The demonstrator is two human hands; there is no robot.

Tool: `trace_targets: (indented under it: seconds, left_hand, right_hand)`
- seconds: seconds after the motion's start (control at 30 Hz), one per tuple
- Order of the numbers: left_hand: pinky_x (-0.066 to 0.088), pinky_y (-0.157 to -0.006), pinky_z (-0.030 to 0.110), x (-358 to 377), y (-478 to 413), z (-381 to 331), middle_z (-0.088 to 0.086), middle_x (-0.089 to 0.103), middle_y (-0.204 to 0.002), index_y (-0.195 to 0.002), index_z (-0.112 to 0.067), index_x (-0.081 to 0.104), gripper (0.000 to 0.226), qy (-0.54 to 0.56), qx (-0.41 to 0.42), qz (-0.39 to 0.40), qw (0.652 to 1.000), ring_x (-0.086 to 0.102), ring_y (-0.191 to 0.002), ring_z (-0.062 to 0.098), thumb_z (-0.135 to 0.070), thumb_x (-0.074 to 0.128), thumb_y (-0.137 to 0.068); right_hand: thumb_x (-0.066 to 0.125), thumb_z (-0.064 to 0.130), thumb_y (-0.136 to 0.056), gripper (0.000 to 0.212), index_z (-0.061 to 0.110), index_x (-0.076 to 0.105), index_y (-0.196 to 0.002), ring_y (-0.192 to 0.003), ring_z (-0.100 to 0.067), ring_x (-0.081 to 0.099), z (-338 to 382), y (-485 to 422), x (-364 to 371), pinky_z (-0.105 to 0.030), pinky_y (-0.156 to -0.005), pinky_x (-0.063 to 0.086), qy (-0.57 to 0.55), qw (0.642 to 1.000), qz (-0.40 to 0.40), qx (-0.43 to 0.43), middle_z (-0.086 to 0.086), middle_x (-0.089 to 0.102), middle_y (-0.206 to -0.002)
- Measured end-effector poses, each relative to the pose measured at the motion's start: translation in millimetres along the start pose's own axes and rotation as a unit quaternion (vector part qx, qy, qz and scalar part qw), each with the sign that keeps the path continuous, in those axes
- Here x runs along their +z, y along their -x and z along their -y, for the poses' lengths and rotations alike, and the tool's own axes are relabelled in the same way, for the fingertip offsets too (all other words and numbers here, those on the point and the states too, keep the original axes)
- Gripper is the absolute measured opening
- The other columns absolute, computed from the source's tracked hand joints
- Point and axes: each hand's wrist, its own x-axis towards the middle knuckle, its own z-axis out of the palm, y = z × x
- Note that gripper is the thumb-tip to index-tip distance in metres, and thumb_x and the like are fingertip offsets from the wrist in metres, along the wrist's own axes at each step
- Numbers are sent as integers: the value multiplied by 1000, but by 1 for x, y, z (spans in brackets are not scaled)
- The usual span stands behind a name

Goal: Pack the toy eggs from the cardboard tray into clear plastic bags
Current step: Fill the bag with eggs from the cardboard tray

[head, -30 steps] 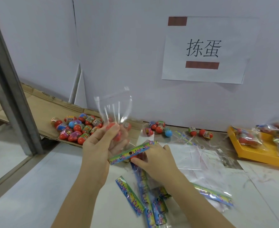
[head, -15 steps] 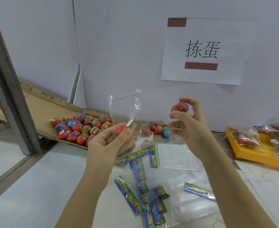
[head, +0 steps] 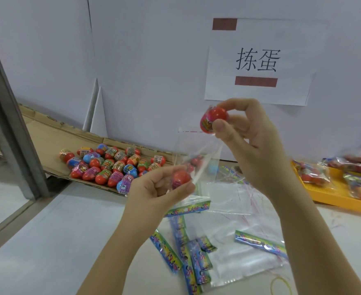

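Right hand (head: 245, 141) pinches a red plastic toy egg (head: 214, 119) between thumb and fingertips, just above the mouth of a thin clear plastic bag (head: 198, 152). Left hand (head: 162, 188) grips that bag low down, fingers curled round a second red egg (head: 181, 177), seemingly already inside. Loading is the step in hand; next, the held egg must drop straight through the limp opening. More wrapped eggs (head: 111, 167) lie in the flat brown cardboard tray (head: 47, 141) at left. A white wall (head: 154, 60) stands close behind; free room lies toward the person.
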Motion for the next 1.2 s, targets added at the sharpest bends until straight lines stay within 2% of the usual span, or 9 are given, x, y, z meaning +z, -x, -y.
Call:
trace_targets:
  seconds: [0.1, 0.17, 0.3, 0.4, 0.53, 0.63, 0.87, 1.03, 1.2]
  left_hand:
    - [52, -62, 15, -2, 0, 1, -11, 68, -64, -98, -21, 74, 38, -37, 10, 13, 999, 58, -58, 4, -29, 79, -61]
    - [52, -62, 17, -3, 0, 1, -11, 67, -64, -99, -21, 74, 39, -53, 18, 19, 998, 50, -55, 2, -30, 80, -61]
    - [56, -67, 20, -4, 1, 0, -4, 74, -76, -100, -18, 74, 41, -60, 12, 31, 998, 63, -65, 7, -26, 81, -60]
    - [59, -72, 24, -5, 1, 0, 1, 77, -85, -96, -24, 76, 41, -54, 5, 34, 998, 72, -76, 20, -28, 83, -56]
    - [60, -75, 28, -4, 2, -2, 6, 77, -91, -96, -22, 76, 44, -48, 1, 39, 998, 72, -87, 29, -30, 84, -53]
    - [59, -72, 24, -3, 2, -3, 6, 77, -91, -94, -24, 77, 40, -38, 2, 45, 998, 72, -86, 28, -28, 84, -55]
    - [56, -69, 19, 0, 2, -1, 7, 77, -89, -96, -21, 78, 37, -18, 14, 54, 998, 72, -79, 15, -25, 83, -59]
    - [57, -70, 23, 2, 2, -2, 3, 77, -88, -94, -32, 79, 35, 6, 19, 39, 999, 70, -80, 16, -30, 82, -59]
    - [54, -65, 17, 3, 2, -4, -3, 76, -77, -90, -30, 79, 33, 32, 13, 26, 999, 70, -70, 8, -31, 80, -57]
  right_hand:
    - [63, 35, -85, 18, 37, 56, -102, -91, -28, 65, 0, 0, -4, -56, -86, 50, -33, 999, -13, -16, 3, 72, -96]
    - [63, 40, -84, 20, 43, 62, -104, -86, -26, 61, 0, 0, -8, -42, -81, 53, -9, 999, 8, -37, 4, 68, -96]
    - [67, 52, -76, 29, 49, 59, -103, -67, -2, 52, -3, 1, -15, -8, -65, 40, 93, 992, 82, -12, 12, 63, -84]
    - [69, 61, -65, 36, 43, 55, -92, -61, -13, 54, -6, 1, -20, -16, -62, 44, 149, 984, 94, 23, 17, 61, -78]
    - [52, 68, -71, 29, 57, 61, -96, -84, -13, 53, -3, 2, -25, -42, -86, 46, 221, 964, 144, 28, 27, 56, -89]
    - [50, 60, -81, 19, 68, 57, -97, -95, -3, 50, 0, 3, -26, -39, -96, 36, 232, 957, 175, 21, 27, 56, -96]
    - [60, 61, -72, 25, 53, 61, -96, -99, 1, 48, -1, 4, -21, -29, -89, 32, 222, 968, 116, 20, 34, 59, -99]
    - [55, 68, -76, 26, 48, 67, -88, -113, -5, 47, 0, 2, -20, -52, -100, 39, 179, 976, 114, 37, 28, 54, -103]
    - [52, 69, -81, 32, 45, 70, -92, -115, -1, 43, 0, 3, -19, -52, -95, 43, 167, 978, 120, 30, 30, 50, -101]
